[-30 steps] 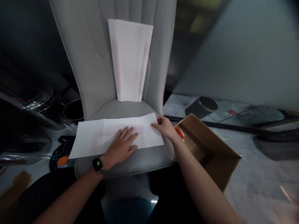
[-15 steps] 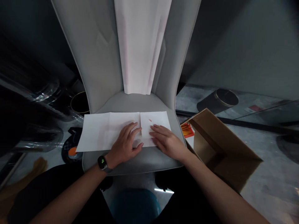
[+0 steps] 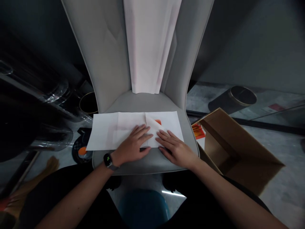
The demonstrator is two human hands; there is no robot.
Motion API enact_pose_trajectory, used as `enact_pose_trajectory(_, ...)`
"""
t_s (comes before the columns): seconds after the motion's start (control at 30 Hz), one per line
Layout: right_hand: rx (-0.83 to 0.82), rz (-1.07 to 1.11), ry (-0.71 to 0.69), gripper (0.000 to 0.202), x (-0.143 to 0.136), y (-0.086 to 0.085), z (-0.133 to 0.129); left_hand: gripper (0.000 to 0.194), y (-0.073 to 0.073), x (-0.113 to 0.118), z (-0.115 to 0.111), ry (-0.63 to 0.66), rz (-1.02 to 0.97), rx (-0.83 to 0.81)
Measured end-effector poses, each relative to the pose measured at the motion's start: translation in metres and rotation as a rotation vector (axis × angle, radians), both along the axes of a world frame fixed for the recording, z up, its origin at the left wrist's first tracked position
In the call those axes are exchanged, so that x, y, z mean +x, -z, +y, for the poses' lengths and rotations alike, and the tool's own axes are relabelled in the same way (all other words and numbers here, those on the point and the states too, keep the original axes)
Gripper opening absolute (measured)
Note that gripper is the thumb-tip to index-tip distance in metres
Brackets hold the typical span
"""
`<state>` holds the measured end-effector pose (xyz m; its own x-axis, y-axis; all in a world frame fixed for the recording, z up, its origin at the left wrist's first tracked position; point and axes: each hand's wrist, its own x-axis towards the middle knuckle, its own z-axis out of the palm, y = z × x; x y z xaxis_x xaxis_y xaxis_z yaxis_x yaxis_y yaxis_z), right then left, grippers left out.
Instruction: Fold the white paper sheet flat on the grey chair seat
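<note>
A long white paper sheet (image 3: 102, 132) lies across the grey chair seat (image 3: 143, 101), with creases and a folded flap near its middle. A small orange patch (image 3: 158, 121) shows beside the slanted edge of the flap. My left hand (image 3: 133, 143) rests on the paper left of the flap, fingers spread and holding nothing; a watch is on that wrist. My right hand (image 3: 177, 149) lies with fingers extended over the right part of the sheet, its fingertips on the flap.
Another long white paper (image 3: 152, 47) leans on the chair back. An open cardboard box (image 3: 250, 140) stands at the right, beside orange-red packets (image 3: 198, 131). Dark bins, clear plastic and a teal stool (image 3: 144, 208) are around the chair.
The flap now has a slanted edge and more of the orange patch shows. Both hands have shifted slightly over the paper. The whole view has moved a little.
</note>
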<state>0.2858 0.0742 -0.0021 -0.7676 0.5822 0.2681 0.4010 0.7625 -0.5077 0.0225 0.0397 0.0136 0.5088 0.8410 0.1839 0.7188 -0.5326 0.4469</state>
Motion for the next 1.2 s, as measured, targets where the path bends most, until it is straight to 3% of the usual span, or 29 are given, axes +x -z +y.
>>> enact_pose_trajectory(0.2,-0.024,0.023,0.0,0.051,-0.003,0.004,-0.005,0.037,-0.001,-0.001,-0.001,-0.018,-0.071,-0.002)
enact_pose_trajectory(0.4,0.011,0.055,0.079,0.051,0.002,-0.002,0.006,0.076,0.001,0.001,-0.003,-0.064,-0.082,0.077)
enact_pose_trajectory(0.5,0.021,0.13,0.338,0.053,0.015,-0.002,0.028,0.083,0.002,0.001,-0.003,-0.099,-0.056,0.099)
enact_pose_trajectory(0.6,0.003,0.14,0.706,0.06,0.027,0.005,0.05,0.069,0.006,0.001,0.0,-0.124,0.012,0.085)
enact_pose_trajectory(0.7,0.002,0.046,0.9,0.071,0.027,0.015,0.061,0.058,0.009,0.0,0.002,-0.119,0.091,0.045)
enact_pose_trajectory(0.77,0.041,-0.011,0.884,0.065,0.019,0.018,0.06,0.055,0.007,0.0,0.005,-0.116,0.123,0.028)
enact_pose_trajectory(0.97,0.088,-0.178,0.501,0.044,-0.011,0.004,0.051,0.046,-0.001,0.012,0.029,-0.166,0.171,0.03)
enact_pose_trajectory(1.2,0.04,-0.194,0.528,0.043,-0.01,0.001,0.053,0.06,0.015,0.025,0.051,-0.165,0.277,0.086)
